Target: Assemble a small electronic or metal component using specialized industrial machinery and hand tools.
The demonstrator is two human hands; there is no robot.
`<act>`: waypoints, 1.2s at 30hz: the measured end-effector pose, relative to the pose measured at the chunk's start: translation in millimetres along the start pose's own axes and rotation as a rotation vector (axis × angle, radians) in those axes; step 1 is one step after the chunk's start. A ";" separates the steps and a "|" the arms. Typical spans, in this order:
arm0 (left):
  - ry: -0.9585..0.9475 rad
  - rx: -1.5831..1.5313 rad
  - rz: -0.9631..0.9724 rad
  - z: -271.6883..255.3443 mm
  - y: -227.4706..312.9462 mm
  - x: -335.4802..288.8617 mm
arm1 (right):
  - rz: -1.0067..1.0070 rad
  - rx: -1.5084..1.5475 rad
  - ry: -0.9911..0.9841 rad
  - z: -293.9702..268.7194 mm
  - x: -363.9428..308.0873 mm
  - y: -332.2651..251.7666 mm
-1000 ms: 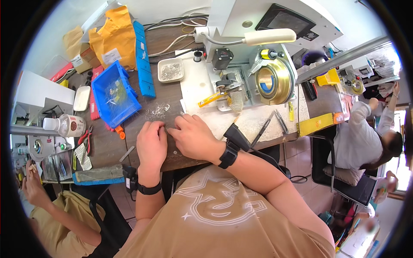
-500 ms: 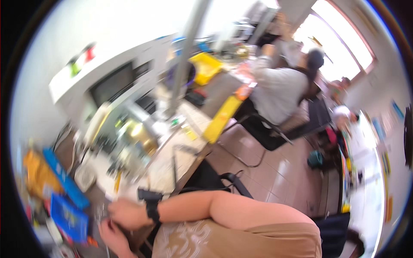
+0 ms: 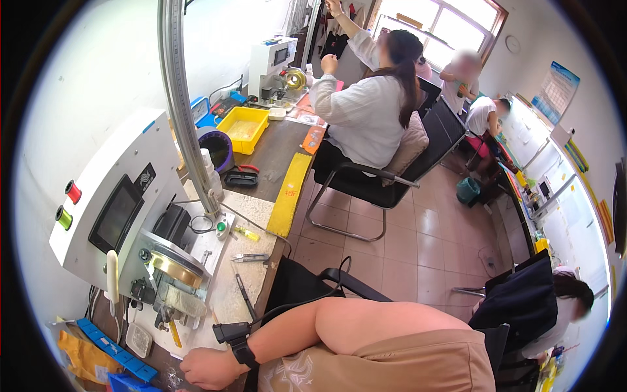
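My right hand (image 3: 212, 369) is low at the left, back upward and fingers curled in. Whatever they hold, if anything, is hidden. A black strap with a small black box (image 3: 232, 333) is round my right wrist. Just left of the fingers are thin shiny bits (image 3: 171, 379) on the dark bench, too small to name. My left hand is out of view. Beyond my right hand stands a white machine (image 3: 108, 196) with a dark screen, a brass-coloured wheel (image 3: 175, 269) and two thread spools, one red and one green. A yellow-handled tool (image 3: 176, 333) lies by its base.
Tweezers (image 3: 250, 257) and a dark slim tool (image 3: 245, 295) lie on the pale worktop (image 3: 225, 274). A metal post (image 3: 177, 85) rises beside the machine. A yellow tray (image 3: 241, 129) stands farther back. A co-worker (image 3: 366, 121) sits ahead with both arms raised; other people sit or stand farther right.
The view has swung and is now sharp. Both my hands were close together at the lower left; the left has dropped out of view. The co-worker's arms now show raised.
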State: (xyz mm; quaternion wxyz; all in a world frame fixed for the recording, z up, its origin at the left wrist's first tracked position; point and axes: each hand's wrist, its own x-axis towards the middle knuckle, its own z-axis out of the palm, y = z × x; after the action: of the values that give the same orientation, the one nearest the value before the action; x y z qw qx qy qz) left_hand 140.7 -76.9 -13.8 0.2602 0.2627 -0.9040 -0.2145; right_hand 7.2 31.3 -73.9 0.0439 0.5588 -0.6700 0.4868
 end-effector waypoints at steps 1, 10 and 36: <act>0.003 0.001 0.001 -1.9 3.8 0.0 | -0.003 0.000 0.001 -5.9 -0.5 -2.8; 0.106 -0.398 -0.001 7.2 16.6 -1.1 | 0.068 0.205 0.062 -85.7 -18.7 -39.2; -0.004 -0.764 0.280 22.1 61.1 -2.2 | -0.614 0.011 0.749 -396.2 -33.3 -180.4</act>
State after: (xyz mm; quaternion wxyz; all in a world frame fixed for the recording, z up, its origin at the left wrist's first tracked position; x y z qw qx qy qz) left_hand 107.2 -22.9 0.4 0.3641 0.0214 -0.7869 -0.4978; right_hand -29.8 350.4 221.8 0.4208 0.5172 -0.4097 0.6226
